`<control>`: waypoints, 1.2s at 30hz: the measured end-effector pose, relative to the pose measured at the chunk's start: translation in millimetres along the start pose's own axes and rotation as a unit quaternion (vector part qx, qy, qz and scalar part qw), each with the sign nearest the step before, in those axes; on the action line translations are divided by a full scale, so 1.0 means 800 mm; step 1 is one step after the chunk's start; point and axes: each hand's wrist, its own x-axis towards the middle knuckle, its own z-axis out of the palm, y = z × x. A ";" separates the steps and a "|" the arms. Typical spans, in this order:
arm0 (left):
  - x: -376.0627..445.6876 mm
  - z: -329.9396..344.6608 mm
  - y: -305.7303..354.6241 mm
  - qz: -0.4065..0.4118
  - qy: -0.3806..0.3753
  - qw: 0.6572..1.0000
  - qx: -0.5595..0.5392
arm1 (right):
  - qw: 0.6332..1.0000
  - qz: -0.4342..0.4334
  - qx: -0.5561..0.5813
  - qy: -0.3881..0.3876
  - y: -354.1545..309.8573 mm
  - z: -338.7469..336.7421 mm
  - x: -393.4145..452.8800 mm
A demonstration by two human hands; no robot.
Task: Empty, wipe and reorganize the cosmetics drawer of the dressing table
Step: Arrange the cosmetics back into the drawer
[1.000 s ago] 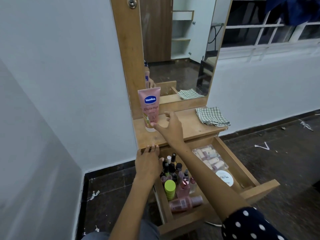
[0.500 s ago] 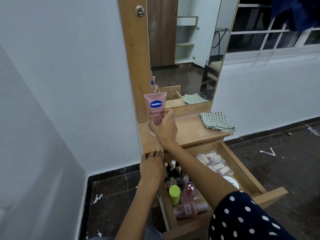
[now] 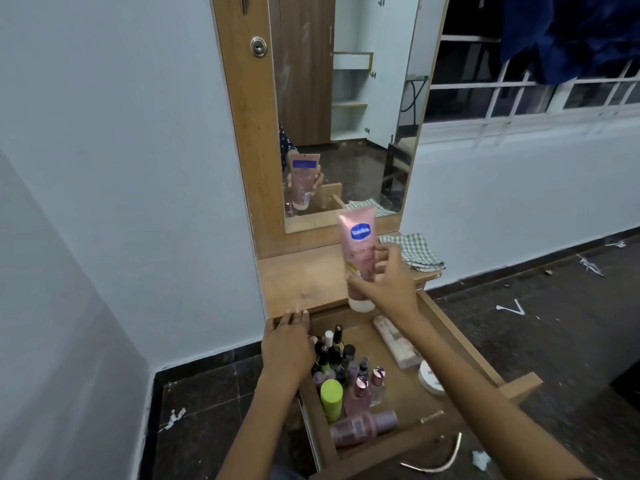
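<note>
A: The pink tube (image 3: 358,251) is now gripped in the right hand (image 3: 388,282), carried rightward from the spot by the mirror (image 3: 346,109), cap down above the surface (image 3: 301,282).

B: So emptying is barely begun; its final spot is not settled. The left hand (image 3: 287,344) is laid flat, holding nothing, on the drawer (image 3: 453,337) corner.

A: Bottles (image 3: 341,362) are left inside the drawer. A checked cloth (image 3: 415,251) is seen right of the tube; scraps litter the dark floor.

The pink tube (image 3: 358,249) stands cap-down, a little tilted, above the front edge of the bench (image 3: 304,282). The wooden drawer (image 3: 450,336) is pulled open. Small bottles (image 3: 341,355) crowd its left side. A checked cloth (image 3: 417,251) lies folded on the bench.
</note>
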 end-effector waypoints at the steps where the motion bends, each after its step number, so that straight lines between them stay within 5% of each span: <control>1: 0.000 0.000 0.001 -0.001 0.000 1.000 -0.001 | 0.999 0.016 -0.018 -0.026 0.008 -0.022 -0.006; 7: -0.001 -0.001 0.003 -0.003 -0.008 1.000 -0.001 | 0.972 0.076 -0.170 -0.141 0.059 -0.116 -0.054; 15: -0.003 -0.004 0.005 -0.003 -0.018 1.000 -0.001 | 0.908 0.161 -0.294 -0.252 0.092 -0.076 -0.081; 20: -0.004 -0.005 0.004 -0.004 -0.020 1.000 -0.002 | 0.895 0.172 -0.325 -0.251 0.111 -0.039 -0.088; 36: -0.003 0.002 0.004 -0.003 -0.002 1.000 0.003 | 0.939 0.139 -0.256 -0.184 0.131 -0.013 -0.092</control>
